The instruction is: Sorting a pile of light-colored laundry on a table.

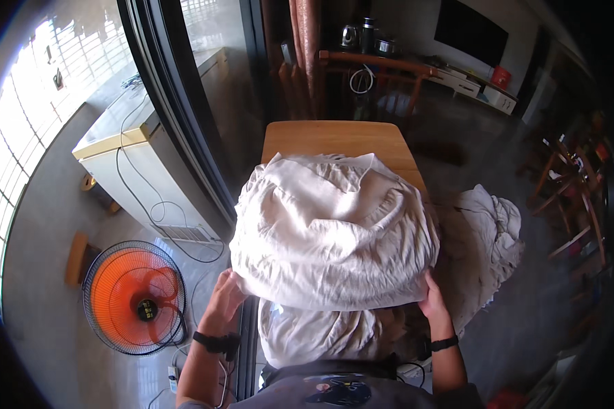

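Note:
A large crumpled sheet of cream fabric (332, 235), with gathered folds along its sides, covers the near part of a wooden table (332, 134). At its near left corner, my left hand (227, 295) grips the edge between fingers and thumb. My right hand (433, 297) pinches the near right corner, thumb on top. Between my hands the near hem is stretched nearly straight. Below it, more cream fabric (317, 332) lies bunched against my body. Another heap of similar fabric (486, 230) sits to the right of the table.
An orange-bladed floor fan (146, 307) stands at left, near a white chest freezer (163, 184) with a loose cable. A dark sliding-door frame (184, 117) runs close along the table's left side. Wooden stools (573, 189) are at far right; a wooden railing-like bench (378, 60) stands behind.

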The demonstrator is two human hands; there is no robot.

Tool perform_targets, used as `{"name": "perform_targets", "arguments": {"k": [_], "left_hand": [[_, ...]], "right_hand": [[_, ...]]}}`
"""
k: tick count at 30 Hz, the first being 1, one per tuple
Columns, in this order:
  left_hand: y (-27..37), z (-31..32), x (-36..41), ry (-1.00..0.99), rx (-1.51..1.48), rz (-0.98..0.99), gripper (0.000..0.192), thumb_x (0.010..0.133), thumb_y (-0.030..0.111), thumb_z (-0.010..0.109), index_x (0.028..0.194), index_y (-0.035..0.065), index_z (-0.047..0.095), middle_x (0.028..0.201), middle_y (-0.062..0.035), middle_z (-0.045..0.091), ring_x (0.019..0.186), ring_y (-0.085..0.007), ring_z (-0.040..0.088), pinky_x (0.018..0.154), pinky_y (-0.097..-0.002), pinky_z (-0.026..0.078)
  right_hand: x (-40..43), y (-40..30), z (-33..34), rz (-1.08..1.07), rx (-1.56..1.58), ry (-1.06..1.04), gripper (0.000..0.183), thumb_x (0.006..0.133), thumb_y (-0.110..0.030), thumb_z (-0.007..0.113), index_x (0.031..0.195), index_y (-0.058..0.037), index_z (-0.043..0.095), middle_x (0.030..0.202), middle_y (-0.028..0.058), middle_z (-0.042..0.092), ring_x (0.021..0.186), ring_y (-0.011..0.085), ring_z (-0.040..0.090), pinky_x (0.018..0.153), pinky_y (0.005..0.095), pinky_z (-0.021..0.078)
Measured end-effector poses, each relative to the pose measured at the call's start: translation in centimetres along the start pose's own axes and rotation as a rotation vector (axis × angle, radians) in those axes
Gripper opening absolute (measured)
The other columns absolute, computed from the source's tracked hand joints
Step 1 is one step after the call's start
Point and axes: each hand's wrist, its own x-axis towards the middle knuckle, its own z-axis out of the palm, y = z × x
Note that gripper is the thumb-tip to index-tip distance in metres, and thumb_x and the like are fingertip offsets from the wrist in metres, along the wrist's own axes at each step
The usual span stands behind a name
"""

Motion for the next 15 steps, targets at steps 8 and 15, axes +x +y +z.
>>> {"name": "perform_targets", "arguments": {"k": [8, 15], "left_hand": [[3.9, 4.3, 0.4, -0.198, -0.322, -0.130, 0.051, 0.090, 0.032, 0.047, 0.128, -0.0002, 0.035, 0.122, -0.0146, 0.049, 0.109, -0.0256, 0.051, 0.095, -0.0378, 0.040], [1.3, 7.1, 0.4, -0.230, -0.615, -0.081, 0.051, 0.090, 0.032, 0.046, 0.129, 0.0010, 0.036, 0.120, -0.0154, 0.051, 0.108, -0.0275, 0.051, 0.095, -0.0431, 0.039]], "right_hand": [[2.2, -3.8, 3.0, 0.284, -0.146, -0.218, 0.044, 0.082, -0.021, 0.054, 0.120, 0.0000, 0.046, 0.121, 0.0106, 0.051, 0.113, 0.0250, 0.046, 0.097, 0.0401, 0.0350], [-0.3, -2.7, 7.8, 0.137, 0.224, -0.160, 0.063, 0.078, -0.035, 0.058, 0.128, -0.0029, 0.039, 0.128, 0.0106, 0.046, 0.118, 0.0271, 0.041, 0.103, 0.0407, 0.0276]]}}
